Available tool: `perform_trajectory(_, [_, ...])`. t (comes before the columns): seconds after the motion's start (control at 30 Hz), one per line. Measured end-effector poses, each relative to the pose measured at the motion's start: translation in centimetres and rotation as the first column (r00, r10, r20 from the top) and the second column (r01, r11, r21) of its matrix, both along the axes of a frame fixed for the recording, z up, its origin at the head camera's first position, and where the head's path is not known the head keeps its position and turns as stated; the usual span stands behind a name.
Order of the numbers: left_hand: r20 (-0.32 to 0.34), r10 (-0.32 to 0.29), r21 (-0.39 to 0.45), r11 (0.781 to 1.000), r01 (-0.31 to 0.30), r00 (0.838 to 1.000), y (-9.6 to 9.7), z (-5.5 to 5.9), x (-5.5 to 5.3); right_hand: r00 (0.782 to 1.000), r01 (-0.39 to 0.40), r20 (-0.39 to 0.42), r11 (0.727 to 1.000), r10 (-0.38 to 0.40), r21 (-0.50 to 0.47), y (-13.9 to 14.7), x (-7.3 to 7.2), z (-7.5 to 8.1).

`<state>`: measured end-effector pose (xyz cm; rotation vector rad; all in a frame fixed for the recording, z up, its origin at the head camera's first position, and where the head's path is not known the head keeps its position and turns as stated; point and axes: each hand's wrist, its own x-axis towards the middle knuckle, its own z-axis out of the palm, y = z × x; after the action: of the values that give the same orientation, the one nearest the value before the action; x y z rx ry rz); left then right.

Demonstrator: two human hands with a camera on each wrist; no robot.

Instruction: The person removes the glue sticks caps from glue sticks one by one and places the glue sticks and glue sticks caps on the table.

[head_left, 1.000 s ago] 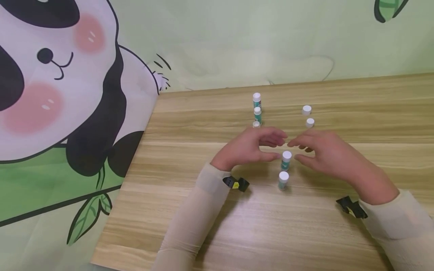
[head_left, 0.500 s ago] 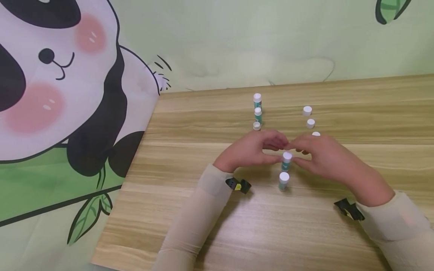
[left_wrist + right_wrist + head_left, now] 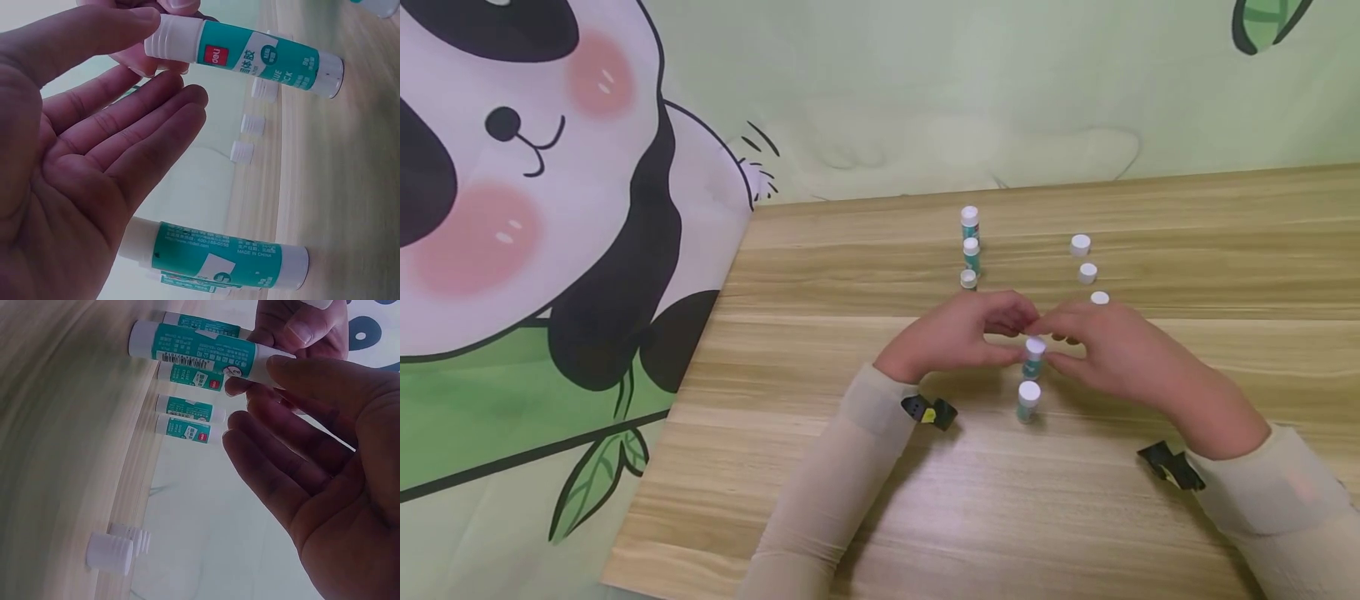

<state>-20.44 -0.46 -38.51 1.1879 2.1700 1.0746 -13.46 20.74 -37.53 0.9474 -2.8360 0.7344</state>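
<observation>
Head view is filled along the back by a pale green backdrop [image 3: 887,100], with a big cartoon panda [image 3: 542,150] on its left side. Up against it lies a wood-grain tabletop [image 3: 805,325], and two cream sleeves [image 3: 827,492] reach in over the grain. From where I stand, the left hand [image 3: 958,333] has its thumb and fingers closed about the white top of a teal glue stick [image 3: 1033,367]; the right hand [image 3: 1112,342] pinches that same top from the opposite side. This stick is upright on the tabletop, just behind a second stick [image 3: 1026,408]. Farther back, leftward, stands a row of similar tubes [image 3: 972,260]. Off to the right sit three loose white caps [image 3: 1087,273]. Smallest, a red "deli" label [image 3: 217,56] marks the pinched stick.
</observation>
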Motion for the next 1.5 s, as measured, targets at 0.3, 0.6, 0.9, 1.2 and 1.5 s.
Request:
perform_trajectory(0.3, [-0.005,-0.007,-0.019,1.000,0.007,1.000,0.3,0.0,0.2,0.999,-0.021,-0.034,1.000,0.020,-0.022,-0.3,-0.1,-0.4])
perform_trajectory(0.6, [-0.052,-0.005,-0.058,0.998,0.002,0.999,0.5,0.0,0.2,0.999,-0.027,-0.024,0.999,0.026,-0.027,-0.4,-0.1,-0.5])
perform_trajectory(0.9, [-0.062,-0.005,-0.072,0.997,0.001,0.998,0.7,-0.3,0.0,0.997,-0.050,-0.067,0.998,0.047,-0.048,-0.7,-0.3,-0.8])
perform_trajectory(1.2, [-0.043,-0.013,-0.059,0.998,0.011,0.999,0.8,-0.7,0.0,0.997,-0.040,-0.061,0.998,0.038,-0.046,-0.8,-0.2,-0.7])
perform_trajectory(1.5, [-0.018,-0.028,-0.032,0.999,0.027,0.999,0.9,-1.1,0.0,0.993,-0.044,-0.111,0.996,0.035,-0.074,-0.7,-0.1,-0.5])
